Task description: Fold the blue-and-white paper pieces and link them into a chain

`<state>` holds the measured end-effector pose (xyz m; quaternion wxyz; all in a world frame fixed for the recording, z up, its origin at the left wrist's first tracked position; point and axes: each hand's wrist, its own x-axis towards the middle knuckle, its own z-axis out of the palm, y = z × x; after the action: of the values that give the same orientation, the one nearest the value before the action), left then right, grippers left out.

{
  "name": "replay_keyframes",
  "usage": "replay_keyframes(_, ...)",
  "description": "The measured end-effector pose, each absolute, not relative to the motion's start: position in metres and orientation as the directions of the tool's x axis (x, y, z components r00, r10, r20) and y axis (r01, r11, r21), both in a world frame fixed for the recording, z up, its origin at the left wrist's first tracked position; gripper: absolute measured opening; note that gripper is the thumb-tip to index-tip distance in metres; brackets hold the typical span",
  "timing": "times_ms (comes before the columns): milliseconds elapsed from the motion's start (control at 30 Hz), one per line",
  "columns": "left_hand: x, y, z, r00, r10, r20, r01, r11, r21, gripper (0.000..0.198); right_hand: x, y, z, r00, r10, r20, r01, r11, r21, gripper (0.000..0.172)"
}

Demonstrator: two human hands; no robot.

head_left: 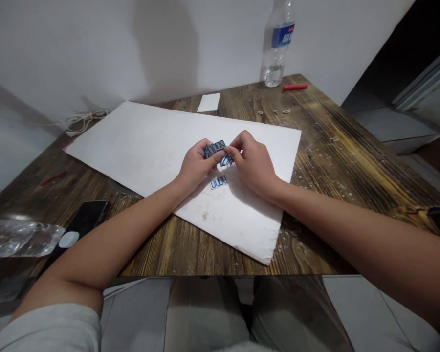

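Observation:
My left hand (198,159) is closed on a small dark rectangular piece with blue-outlined shapes (214,148), its thumb across the lower edge. At the right end of that piece, the thumb and forefinger of my right hand (251,159) are pinched together; whether anything else is between them is too small to tell. Just below the fingers a few light shapes with blue edges (226,160) show, partly covered. Nearer to me, blue-outlined rectangles (219,182) are on the white board (161,142); I cannot tell whether they are drawn or loose.
The board lies on a dark wooden table (326,166). At the back stand a plastic bottle (275,58), a red stick (295,87) and a white paper piece (209,102). On the left are a cable (86,119), a phone (90,215) and a lying plastic bottle (22,237).

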<state>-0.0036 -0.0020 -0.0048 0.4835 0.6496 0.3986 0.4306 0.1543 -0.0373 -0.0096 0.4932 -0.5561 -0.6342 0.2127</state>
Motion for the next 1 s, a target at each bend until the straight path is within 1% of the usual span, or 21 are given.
replay_keyframes(133,-0.0028,-0.0013,-0.0045,0.306,0.936,0.174,0.061,-0.201,0.978,0.029,0.1545,-0.0369,-0.0102,0.097,0.91,0.404,0.483,0.312,-0.818,0.011)
replay_keyframes(333,-0.0006,-0.0005,-0.0043,0.308,0.94,0.145,-0.029,-0.143,0.989,0.023,0.1551,-0.0342,-0.0122,0.122,0.905,0.408,0.461,0.312,-0.83,0.011)
replay_keyframes(467,0.0001,-0.0026,-0.0035,0.321,0.939,0.123,-0.025,-0.122,0.992,0.022,0.1551,-0.0329,-0.014,0.097,0.907,0.409,0.445,0.328,-0.834,0.009)
replay_keyframes(600,0.0002,-0.0034,-0.0039,0.323,0.939,0.12,-0.041,-0.113,0.993,0.026,0.1544,-0.0335,-0.0139,0.068,0.909,0.411,0.455,0.338,-0.824,0.008)
replay_keyframes(767,-0.0015,-0.0004,-0.0062,0.322,0.938,0.129,-0.017,-0.13,0.991,0.03,0.1546,-0.0334,-0.0133,0.059,0.927,0.371,0.444,0.308,-0.841,0.009)
replay_keyframes(833,-0.0024,0.0007,-0.0066,0.322,0.937,0.137,0.001,-0.145,0.989,0.031,0.1547,-0.0332,-0.0131,0.045,0.926,0.376,0.449,0.317,-0.835,0.007)
replay_keyframes(933,-0.0031,0.0012,-0.0065,0.318,0.936,0.15,0.031,-0.169,0.985,0.03,0.1544,-0.0337,-0.0122,0.046,0.917,0.395,0.466,0.33,-0.821,0.015)
replay_keyframes(1000,-0.0032,0.0012,-0.0062,0.316,0.936,0.154,0.031,-0.172,0.985,0.029,0.1541,-0.0345,-0.0113,0.066,0.913,0.402,0.471,0.326,-0.819,0.016)
